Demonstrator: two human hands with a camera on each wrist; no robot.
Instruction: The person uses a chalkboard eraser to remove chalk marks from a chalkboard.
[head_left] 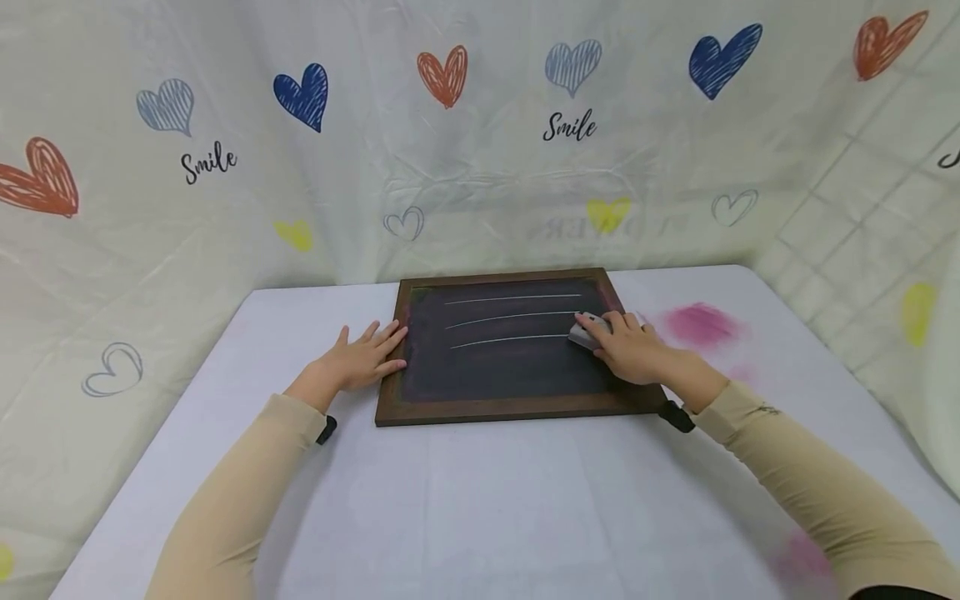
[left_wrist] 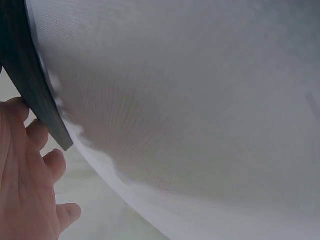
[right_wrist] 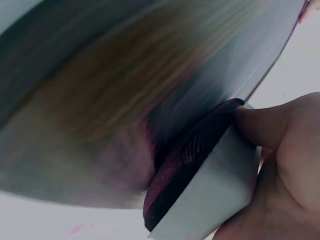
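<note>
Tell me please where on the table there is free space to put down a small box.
The widest bare patch of the table lies between the two sleeves, in front of the chalkboard. Another lies left of the left hand. It is crowded on the chalkboard's right, where the right hand holds the eraser, beside a pink stain.

Chalkboard (head_left: 510, 358): rectangular, dark writing face in a brown wooden frame, lying flat on the white table (head_left: 480, 500) near its far edge, long sides parallel to that edge. Three thin white chalk lines run across the upper half of the face, one below another; faint pink smears show near the frame's left side. Eraser (head_left: 587, 332): small block with a pale grey-white back and a dark, pink-stained felt pad, pad pressed face-down on the chalkboard's right part, at the right end of the lowest line.
</note>
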